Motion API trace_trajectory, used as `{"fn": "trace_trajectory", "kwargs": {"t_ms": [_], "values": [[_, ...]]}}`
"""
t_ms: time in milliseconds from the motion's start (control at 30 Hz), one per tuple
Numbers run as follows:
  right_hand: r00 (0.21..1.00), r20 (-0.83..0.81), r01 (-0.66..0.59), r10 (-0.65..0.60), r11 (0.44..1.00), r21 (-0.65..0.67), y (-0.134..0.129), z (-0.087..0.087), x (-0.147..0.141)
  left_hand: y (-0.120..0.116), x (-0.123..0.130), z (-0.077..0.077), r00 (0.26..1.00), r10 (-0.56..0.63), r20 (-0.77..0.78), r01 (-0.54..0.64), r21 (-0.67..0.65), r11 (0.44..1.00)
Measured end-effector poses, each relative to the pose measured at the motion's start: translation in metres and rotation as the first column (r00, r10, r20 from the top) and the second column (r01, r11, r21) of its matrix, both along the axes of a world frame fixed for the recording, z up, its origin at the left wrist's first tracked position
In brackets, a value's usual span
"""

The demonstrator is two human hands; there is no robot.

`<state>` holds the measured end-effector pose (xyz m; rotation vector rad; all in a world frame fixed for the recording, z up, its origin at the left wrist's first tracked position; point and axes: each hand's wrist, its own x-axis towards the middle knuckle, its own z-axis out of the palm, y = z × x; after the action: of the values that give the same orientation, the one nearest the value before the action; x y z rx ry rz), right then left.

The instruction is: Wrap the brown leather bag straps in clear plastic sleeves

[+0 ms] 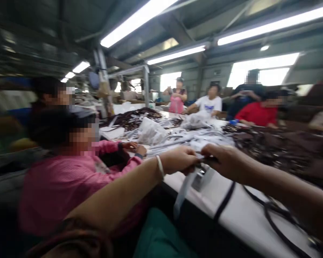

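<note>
My left hand (180,159) and my right hand (226,161) meet above the table edge, fingers closed in a pinch. Between them is a dark strap (209,159), its ends mostly hidden by my fingers. A pale strip (185,191) hangs down below my left hand, blurred by motion. Just under the hands shows a shiny metal piece (201,172), too smeared to identify. Another dark strap length (224,201) drops over the table edge below my right hand, and I cannot tell whether it joins the held one.
A white table (242,211) stretches ahead, carrying loose dark straps (274,222), a heap of white strips (204,138), plastic bags (152,132) and a dark strap pile (282,150). A co-worker in pink (70,190) sits close on my left. Several other people are around the table.
</note>
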<state>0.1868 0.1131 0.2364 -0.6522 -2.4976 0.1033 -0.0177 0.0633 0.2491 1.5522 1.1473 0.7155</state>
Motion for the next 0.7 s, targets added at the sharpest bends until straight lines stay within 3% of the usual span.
{"fn": "trace_trajectory", "kwargs": {"t_ms": [133, 200, 333, 433, 533, 633, 700], "values": [[0.989, -0.08, 0.111, -0.125, 0.98, -0.165, 0.013, 0.008, 0.045, 0.026, -0.03, -0.023, 0.995, 0.025, 0.098, -0.02, -0.05, 0.999], [0.97, -0.179, 0.121, -0.162, 0.968, -0.22, 0.014, 0.015, 0.074, 0.045, -0.042, -0.038, 0.998, 0.043, 0.046, -0.038, -0.116, 0.993], [0.96, -0.234, 0.124, -0.153, 0.983, -0.133, 0.005, 0.042, 0.106, 0.063, -0.032, -0.05, 0.99, -0.043, -0.132, 0.023, -0.148, 0.989], [0.994, -0.087, 0.064, -0.065, 0.998, -0.011, -0.004, 0.065, 0.099, 0.067, 0.001, -0.035, 0.983, -0.131, -0.128, 0.112, -0.141, 0.984], [0.992, 0.116, 0.038, -0.047, 0.996, 0.08, -0.011, 0.076, 0.081, 0.069, 0.038, -0.009, 0.977, -0.181, -0.111, 0.166, -0.134, 0.977], [0.956, 0.271, 0.081, -0.112, 0.989, 0.122, -0.011, 0.068, 0.066, 0.068, 0.066, 0.014, 0.966, -0.257, -0.041, 0.25, -0.13, 0.959], [0.949, 0.278, 0.125, -0.148, 0.987, 0.099, -0.008, 0.053, 0.064, 0.066, 0.076, 0.018, 0.957, -0.286, 0.045, 0.29, -0.13, 0.948]]}}
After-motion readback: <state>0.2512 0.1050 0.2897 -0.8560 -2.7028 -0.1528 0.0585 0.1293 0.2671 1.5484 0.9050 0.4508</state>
